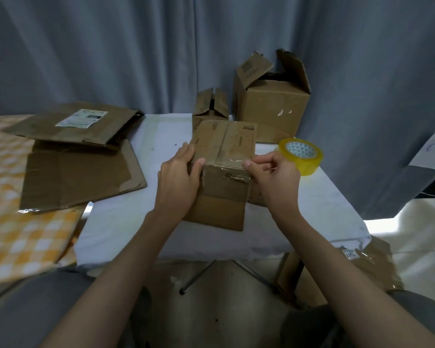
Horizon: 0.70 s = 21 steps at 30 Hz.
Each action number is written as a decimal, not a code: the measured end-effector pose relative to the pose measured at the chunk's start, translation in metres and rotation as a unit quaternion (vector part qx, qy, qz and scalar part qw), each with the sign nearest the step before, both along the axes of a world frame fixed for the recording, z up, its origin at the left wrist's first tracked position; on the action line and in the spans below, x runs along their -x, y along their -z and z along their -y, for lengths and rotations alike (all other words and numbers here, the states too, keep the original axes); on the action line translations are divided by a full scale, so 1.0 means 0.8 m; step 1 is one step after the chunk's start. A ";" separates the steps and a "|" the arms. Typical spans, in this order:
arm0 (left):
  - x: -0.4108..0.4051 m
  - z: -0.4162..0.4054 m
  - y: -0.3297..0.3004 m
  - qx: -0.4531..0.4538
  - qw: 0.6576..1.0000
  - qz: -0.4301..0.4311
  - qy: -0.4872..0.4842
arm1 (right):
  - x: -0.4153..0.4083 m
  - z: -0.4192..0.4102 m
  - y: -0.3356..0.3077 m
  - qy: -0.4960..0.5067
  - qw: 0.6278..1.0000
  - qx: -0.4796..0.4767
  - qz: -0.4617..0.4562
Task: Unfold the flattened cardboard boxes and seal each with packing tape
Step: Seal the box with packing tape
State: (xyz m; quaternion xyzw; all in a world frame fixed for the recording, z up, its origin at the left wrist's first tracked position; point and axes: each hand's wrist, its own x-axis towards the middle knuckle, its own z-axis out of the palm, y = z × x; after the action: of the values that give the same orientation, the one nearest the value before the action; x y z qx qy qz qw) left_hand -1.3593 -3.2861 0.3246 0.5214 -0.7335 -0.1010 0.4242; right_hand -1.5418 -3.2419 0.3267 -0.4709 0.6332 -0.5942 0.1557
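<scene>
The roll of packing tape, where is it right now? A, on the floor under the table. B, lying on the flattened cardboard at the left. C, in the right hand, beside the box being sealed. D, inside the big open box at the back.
C: the yellowish roll of packing tape is at the right hand, just right of the small box, with the tape drawn across the box's top edge.
</scene>
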 end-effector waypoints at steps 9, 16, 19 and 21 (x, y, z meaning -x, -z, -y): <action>-0.032 -0.012 -0.011 0.004 0.995 -0.067 0.078 | 0.039 0.001 -0.018 -0.015 0.998 -0.003 -0.056; -0.055 0.006 -0.010 -0.007 0.981 -0.079 0.176 | 0.067 -0.008 -0.021 -0.149 0.984 -0.027 -0.089; -0.050 0.011 -0.001 0.016 0.976 -0.070 0.208 | 0.080 -0.003 -0.013 -0.152 0.974 -0.032 -0.166; -0.044 0.015 0.007 0.051 0.976 -0.031 0.209 | 0.080 -0.001 -0.002 -0.146 0.967 0.003 -0.208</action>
State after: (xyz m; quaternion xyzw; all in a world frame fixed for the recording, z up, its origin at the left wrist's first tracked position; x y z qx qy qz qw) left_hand -1.3242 -3.2980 0.3190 0.3306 -0.8168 -0.1665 0.4424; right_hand -1.6058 -3.2412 0.3286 -0.6717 0.5745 -0.4559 0.1039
